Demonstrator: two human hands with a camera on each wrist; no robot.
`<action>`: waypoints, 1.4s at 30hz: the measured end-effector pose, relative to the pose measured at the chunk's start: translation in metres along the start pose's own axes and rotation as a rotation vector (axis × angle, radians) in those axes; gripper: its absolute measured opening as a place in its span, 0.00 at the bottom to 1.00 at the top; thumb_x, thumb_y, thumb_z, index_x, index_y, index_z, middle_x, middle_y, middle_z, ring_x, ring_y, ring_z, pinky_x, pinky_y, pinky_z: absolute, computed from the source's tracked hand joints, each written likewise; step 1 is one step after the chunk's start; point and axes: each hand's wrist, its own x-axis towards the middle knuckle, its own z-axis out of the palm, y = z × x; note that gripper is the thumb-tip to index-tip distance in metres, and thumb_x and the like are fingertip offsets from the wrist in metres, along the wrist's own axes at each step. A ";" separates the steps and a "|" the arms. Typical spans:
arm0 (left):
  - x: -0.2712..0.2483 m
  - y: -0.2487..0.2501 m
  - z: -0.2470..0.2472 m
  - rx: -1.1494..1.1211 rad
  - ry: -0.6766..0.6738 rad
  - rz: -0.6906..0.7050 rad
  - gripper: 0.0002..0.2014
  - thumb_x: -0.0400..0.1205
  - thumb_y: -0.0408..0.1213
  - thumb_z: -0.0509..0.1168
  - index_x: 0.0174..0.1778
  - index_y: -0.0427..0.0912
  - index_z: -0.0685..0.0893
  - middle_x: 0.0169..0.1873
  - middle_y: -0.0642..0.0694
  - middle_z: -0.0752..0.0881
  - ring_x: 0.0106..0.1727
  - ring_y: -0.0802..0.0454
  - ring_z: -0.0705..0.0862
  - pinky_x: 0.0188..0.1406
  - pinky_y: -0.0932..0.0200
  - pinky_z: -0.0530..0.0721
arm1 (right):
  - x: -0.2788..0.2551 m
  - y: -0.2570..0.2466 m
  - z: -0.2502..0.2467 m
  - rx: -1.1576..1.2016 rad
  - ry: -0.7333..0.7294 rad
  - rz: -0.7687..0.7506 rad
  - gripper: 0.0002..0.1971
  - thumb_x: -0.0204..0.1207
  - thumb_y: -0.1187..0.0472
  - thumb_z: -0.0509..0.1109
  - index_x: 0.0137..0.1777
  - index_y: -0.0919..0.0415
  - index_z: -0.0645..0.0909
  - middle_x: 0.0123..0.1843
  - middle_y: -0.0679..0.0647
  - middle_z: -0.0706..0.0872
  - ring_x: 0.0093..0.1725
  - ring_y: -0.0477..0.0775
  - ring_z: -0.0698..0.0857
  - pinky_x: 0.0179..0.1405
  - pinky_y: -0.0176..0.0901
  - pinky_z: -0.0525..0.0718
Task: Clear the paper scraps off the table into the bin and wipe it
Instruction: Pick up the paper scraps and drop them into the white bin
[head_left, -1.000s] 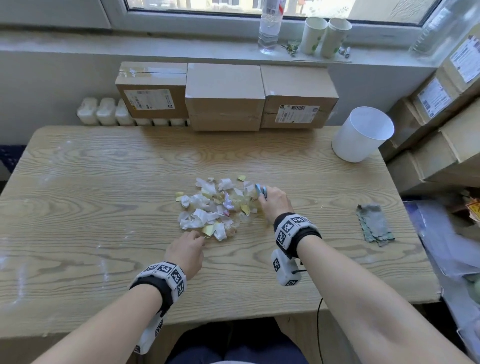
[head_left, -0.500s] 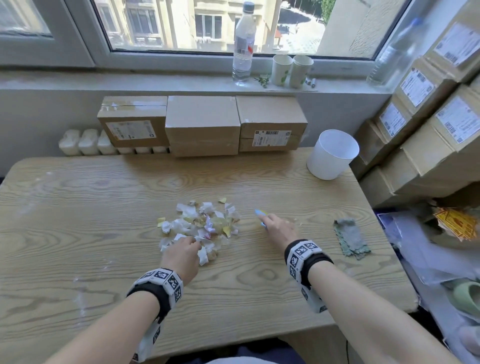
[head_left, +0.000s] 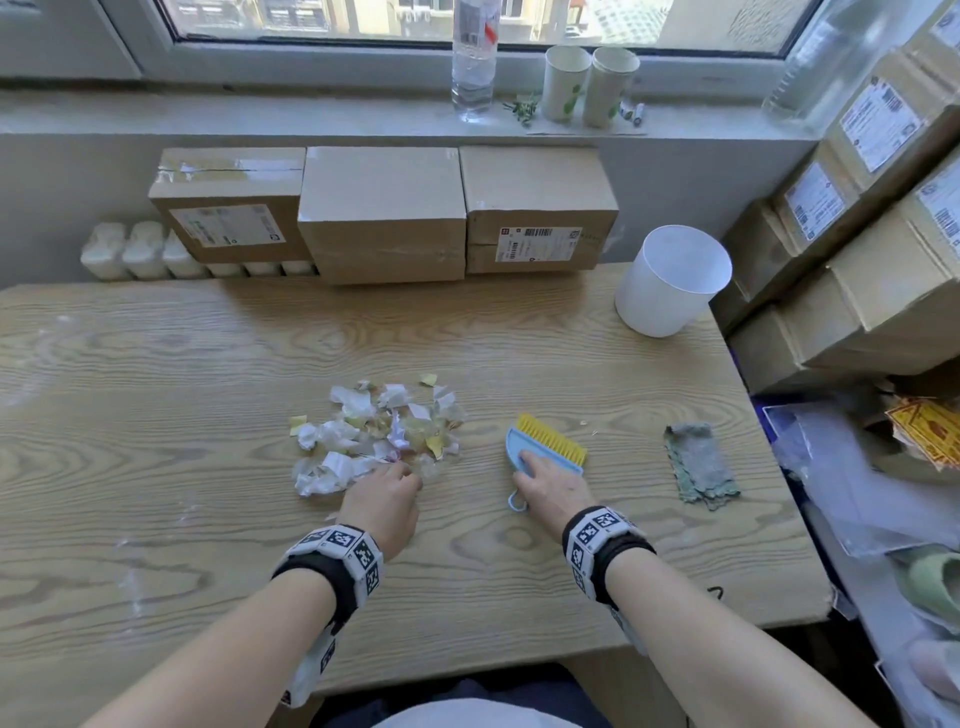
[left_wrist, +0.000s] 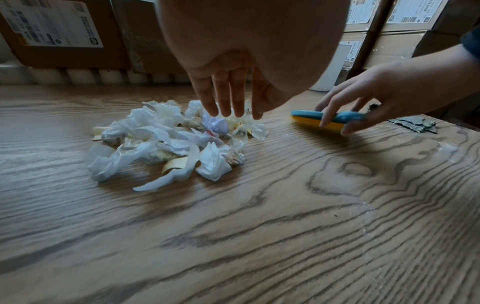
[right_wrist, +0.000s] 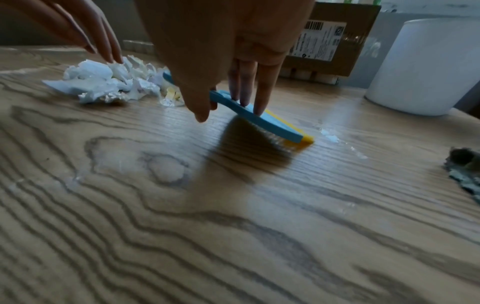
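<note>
Standing empty, the white bin; right hand grips the brush, left hand spread over scraps.

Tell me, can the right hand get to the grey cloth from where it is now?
Probably yes. The grey cloth lies just to the right of the right hand, with only bare table between them, but that hand holds the blue brush.

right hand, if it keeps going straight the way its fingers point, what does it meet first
The right hand, gripping the blue brush, points away from the person. Ahead lies bare table, then probably the cardboard boxes at the back; the white bin sits off to the right, though depth is unclear.
</note>
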 end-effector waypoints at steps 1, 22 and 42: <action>0.001 0.000 0.001 0.000 -0.006 -0.003 0.13 0.81 0.35 0.56 0.59 0.42 0.81 0.60 0.47 0.80 0.60 0.47 0.78 0.53 0.52 0.82 | 0.000 0.000 0.003 0.002 -0.012 -0.005 0.17 0.80 0.72 0.55 0.68 0.66 0.71 0.82 0.65 0.56 0.74 0.62 0.69 0.58 0.54 0.79; -0.013 -0.022 -0.013 -0.044 0.031 0.071 0.13 0.84 0.36 0.54 0.59 0.40 0.79 0.62 0.46 0.79 0.62 0.48 0.77 0.54 0.54 0.81 | -0.003 -0.035 -0.002 0.096 -0.067 0.200 0.15 0.82 0.63 0.58 0.67 0.61 0.72 0.62 0.59 0.78 0.61 0.61 0.79 0.53 0.52 0.79; -0.021 -0.100 -0.026 -0.033 -0.009 -0.046 0.21 0.81 0.35 0.58 0.71 0.44 0.70 0.70 0.44 0.72 0.70 0.47 0.71 0.61 0.51 0.79 | 0.053 -0.112 -0.065 0.247 0.140 0.123 0.22 0.79 0.56 0.68 0.71 0.59 0.71 0.67 0.57 0.76 0.66 0.60 0.77 0.61 0.52 0.80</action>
